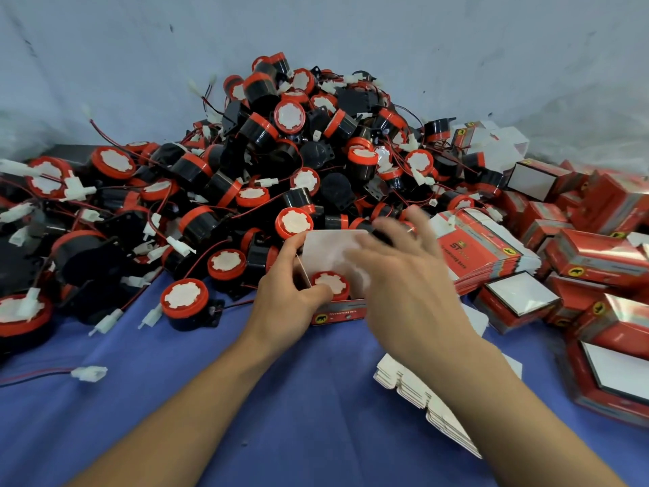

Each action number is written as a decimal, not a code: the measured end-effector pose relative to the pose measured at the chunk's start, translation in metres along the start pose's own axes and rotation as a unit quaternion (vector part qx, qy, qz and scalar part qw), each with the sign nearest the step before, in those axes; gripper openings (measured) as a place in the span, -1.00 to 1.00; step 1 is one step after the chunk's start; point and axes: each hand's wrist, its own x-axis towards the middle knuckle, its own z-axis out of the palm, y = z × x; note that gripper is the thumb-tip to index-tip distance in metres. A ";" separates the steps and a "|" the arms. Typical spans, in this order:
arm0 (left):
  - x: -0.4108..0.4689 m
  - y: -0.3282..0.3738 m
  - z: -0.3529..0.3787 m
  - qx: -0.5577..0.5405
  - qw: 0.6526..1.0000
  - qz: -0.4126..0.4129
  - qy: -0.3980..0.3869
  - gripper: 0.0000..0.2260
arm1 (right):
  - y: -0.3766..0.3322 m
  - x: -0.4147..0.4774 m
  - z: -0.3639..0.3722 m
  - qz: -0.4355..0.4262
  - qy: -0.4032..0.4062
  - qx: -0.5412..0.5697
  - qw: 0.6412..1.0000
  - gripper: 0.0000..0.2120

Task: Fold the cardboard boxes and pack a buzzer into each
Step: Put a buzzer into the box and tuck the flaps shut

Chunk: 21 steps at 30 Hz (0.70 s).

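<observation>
Left of the open box (338, 314) and behind it, loose buzzers (281, 152) lie heaped. The left hand (291, 293) grips the box's left wall, fingers curled round it. Inside the box sits a buzzer (330, 282), red cap and white sticker up, with the white lid flap (330, 251) standing behind it. Over the box's right side the right hand (397, 275) is blurred, its fingers spread and grasping nothing visible. The buzzer looks packed, so the next move is probably folding that flap down squarely. Right of the box lies a stack of flat boxes (484, 254).
</observation>
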 end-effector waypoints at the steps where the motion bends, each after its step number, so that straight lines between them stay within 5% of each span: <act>1: 0.000 -0.001 0.001 0.002 1.000 -0.004 0.005 -0.40 | 0.004 -0.004 -0.002 0.041 0.084 0.022 0.995 -0.56; 3: 0.000 -0.001 0.004 0.003 1.000 -0.007 0.008 -0.43 | 0.012 -0.011 -0.007 0.143 0.140 0.071 0.977 -0.50; 5: 0.001 0.000 0.005 -0.005 1.000 -0.011 0.002 -0.47 | 0.018 -0.014 -0.011 0.240 0.070 0.136 0.959 -0.47; 6: 0.001 0.000 0.006 -0.012 1.000 -0.011 -0.003 -0.51 | 0.020 -0.015 -0.010 0.268 0.031 0.129 0.954 -0.62; 8: 0.001 -0.001 0.005 -0.019 1.000 -0.010 -0.012 -0.57 | 0.022 -0.014 -0.010 0.266 -0.012 0.099 0.959 -0.90; 10: -0.001 0.000 0.005 -0.017 1.000 -0.008 -0.017 -0.58 | 0.022 -0.015 -0.012 0.248 -0.002 0.180 0.952 -0.91; 15: -0.005 0.005 0.004 0.003 0.999 0.018 -0.043 -0.54 | 0.004 -0.007 -0.026 0.236 0.010 0.477 0.847 -0.82; 18: -0.005 0.004 0.005 0.023 0.997 0.021 -0.071 -0.56 | -0.001 -0.005 -0.014 0.208 -0.020 0.424 0.881 -0.80; 21: -0.005 0.004 0.005 0.031 0.997 0.012 -0.072 -0.54 | 0.001 -0.008 -0.003 0.144 0.001 0.204 0.968 -0.71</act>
